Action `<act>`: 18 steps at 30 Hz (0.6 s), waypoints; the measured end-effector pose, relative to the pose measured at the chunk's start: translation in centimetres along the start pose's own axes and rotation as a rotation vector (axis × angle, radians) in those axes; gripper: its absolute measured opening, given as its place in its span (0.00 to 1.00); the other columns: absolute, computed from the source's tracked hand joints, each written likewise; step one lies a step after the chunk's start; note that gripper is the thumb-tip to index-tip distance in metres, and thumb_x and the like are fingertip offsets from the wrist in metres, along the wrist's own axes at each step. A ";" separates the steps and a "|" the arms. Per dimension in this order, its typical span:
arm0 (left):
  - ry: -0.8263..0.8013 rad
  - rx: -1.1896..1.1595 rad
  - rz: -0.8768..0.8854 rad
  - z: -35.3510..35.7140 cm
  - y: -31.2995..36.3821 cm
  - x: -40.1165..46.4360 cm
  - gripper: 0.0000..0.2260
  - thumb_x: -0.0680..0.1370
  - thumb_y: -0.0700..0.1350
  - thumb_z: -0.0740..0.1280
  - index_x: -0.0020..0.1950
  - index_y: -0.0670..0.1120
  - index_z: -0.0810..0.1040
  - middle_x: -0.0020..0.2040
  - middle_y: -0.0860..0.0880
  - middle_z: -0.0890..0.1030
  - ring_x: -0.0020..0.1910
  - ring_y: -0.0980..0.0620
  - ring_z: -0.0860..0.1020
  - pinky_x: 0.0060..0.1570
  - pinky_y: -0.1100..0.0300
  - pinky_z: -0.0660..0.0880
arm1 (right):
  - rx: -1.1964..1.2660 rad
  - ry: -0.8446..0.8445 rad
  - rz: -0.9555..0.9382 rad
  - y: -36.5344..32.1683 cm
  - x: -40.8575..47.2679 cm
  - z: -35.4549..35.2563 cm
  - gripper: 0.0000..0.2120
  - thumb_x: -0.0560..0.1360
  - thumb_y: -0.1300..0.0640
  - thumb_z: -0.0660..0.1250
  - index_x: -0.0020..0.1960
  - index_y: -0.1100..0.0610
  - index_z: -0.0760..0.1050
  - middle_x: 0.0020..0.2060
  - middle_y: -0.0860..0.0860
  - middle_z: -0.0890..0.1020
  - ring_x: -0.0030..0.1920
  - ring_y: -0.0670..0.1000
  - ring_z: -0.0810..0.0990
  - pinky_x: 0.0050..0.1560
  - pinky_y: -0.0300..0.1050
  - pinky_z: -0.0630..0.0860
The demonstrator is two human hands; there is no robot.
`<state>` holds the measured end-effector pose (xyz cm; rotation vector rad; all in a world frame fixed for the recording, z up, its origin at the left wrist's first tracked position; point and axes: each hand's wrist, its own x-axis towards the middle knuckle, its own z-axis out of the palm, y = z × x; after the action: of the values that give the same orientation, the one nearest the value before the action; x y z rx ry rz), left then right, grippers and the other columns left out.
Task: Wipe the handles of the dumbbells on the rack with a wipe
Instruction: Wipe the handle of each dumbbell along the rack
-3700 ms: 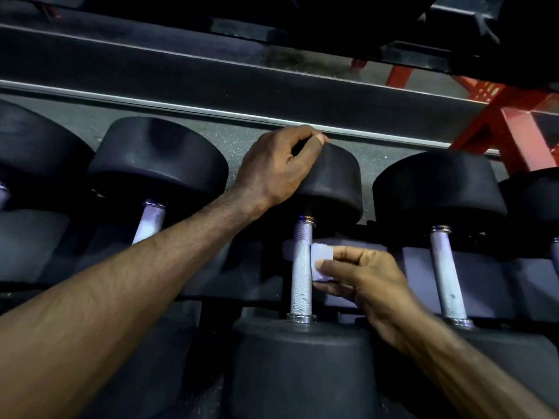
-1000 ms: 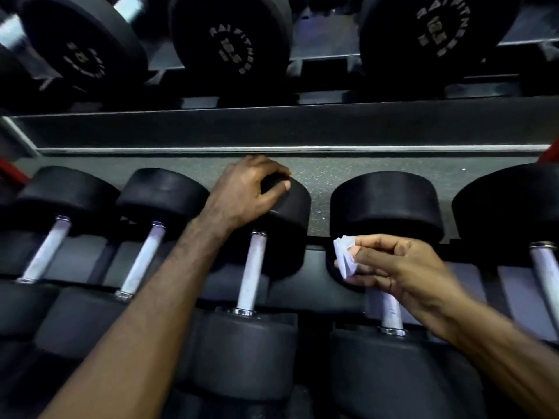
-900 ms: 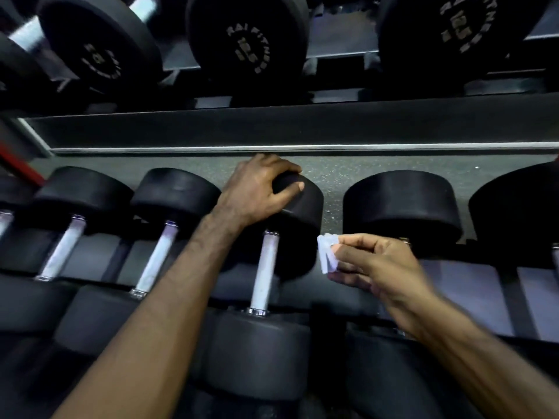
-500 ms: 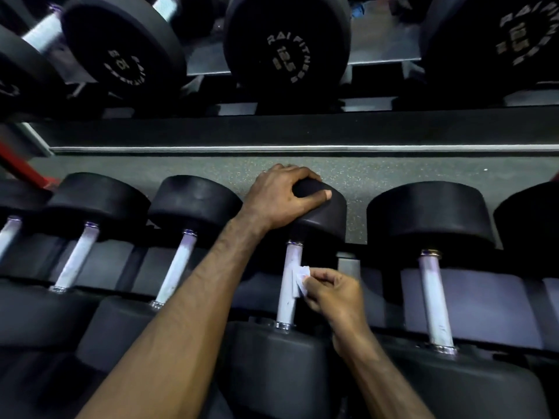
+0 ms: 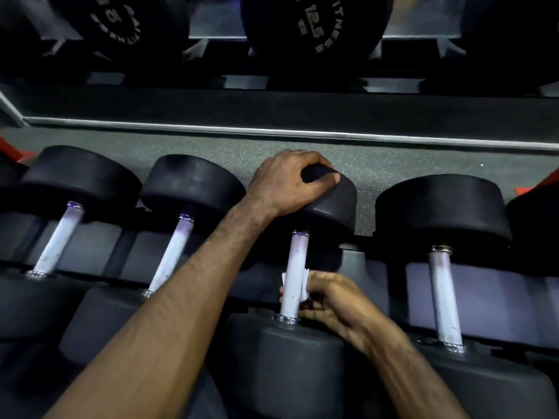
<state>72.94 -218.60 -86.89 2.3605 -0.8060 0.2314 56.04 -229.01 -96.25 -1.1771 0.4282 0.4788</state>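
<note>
A row of black dumbbells with silver knurled handles lies on the rack. My left hand (image 5: 290,181) grips the far head of the middle dumbbell (image 5: 332,207). My right hand (image 5: 328,300) is curled round the lower part of that dumbbell's handle (image 5: 298,258), holding a small white wipe (image 5: 302,284) against it. Only the wipe's edges show on either side of the handle; the rest is hidden behind it and under my fingers. My right fingertips reach out past the handle's left side.
Neighbouring dumbbells lie to the left (image 5: 172,255) and right (image 5: 443,294), with narrow gaps between the handles. Larger dumbbells (image 5: 311,28) sit on the tier above. Speckled grey floor (image 5: 378,167) shows behind the heads. Red frame parts (image 5: 544,182) stand at both edges.
My right hand slid down the middle handle and wrapped the wipe round its lower part. Before that it came over from the dumbbell on the right. My left hand kept its grip on the far head.
</note>
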 end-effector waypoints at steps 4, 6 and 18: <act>-0.003 -0.041 -0.016 -0.3 -0.3 0.0 0.21 0.75 0.72 0.65 0.57 0.61 0.86 0.56 0.63 0.86 0.60 0.57 0.82 0.64 0.49 0.79 | 0.173 0.096 -0.092 -2.5 2.4 0.4 0.17 0.78 0.71 0.57 0.58 0.65 0.82 0.50 0.63 0.87 0.45 0.58 0.88 0.44 0.47 0.86; 0.011 -0.075 -0.050 -0.4 -0.4 -0.1 0.22 0.75 0.72 0.66 0.56 0.59 0.87 0.53 0.62 0.87 0.57 0.58 0.83 0.61 0.50 0.80 | 0.200 0.108 -0.104 -2.6 2.3 0.5 0.16 0.79 0.70 0.58 0.59 0.65 0.81 0.51 0.63 0.87 0.46 0.58 0.88 0.44 0.47 0.86; 0.020 -0.074 -0.129 -0.3 -0.5 -0.2 0.24 0.74 0.76 0.64 0.53 0.60 0.86 0.48 0.60 0.85 0.50 0.54 0.82 0.55 0.49 0.81 | 0.243 0.050 -0.024 -2.1 1.9 0.7 0.18 0.77 0.72 0.55 0.57 0.65 0.82 0.51 0.64 0.87 0.48 0.60 0.88 0.47 0.49 0.86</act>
<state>73.09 -217.96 -86.96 2.3264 -0.6386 0.1678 58.86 -228.80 -95.46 -0.9592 0.5002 0.3659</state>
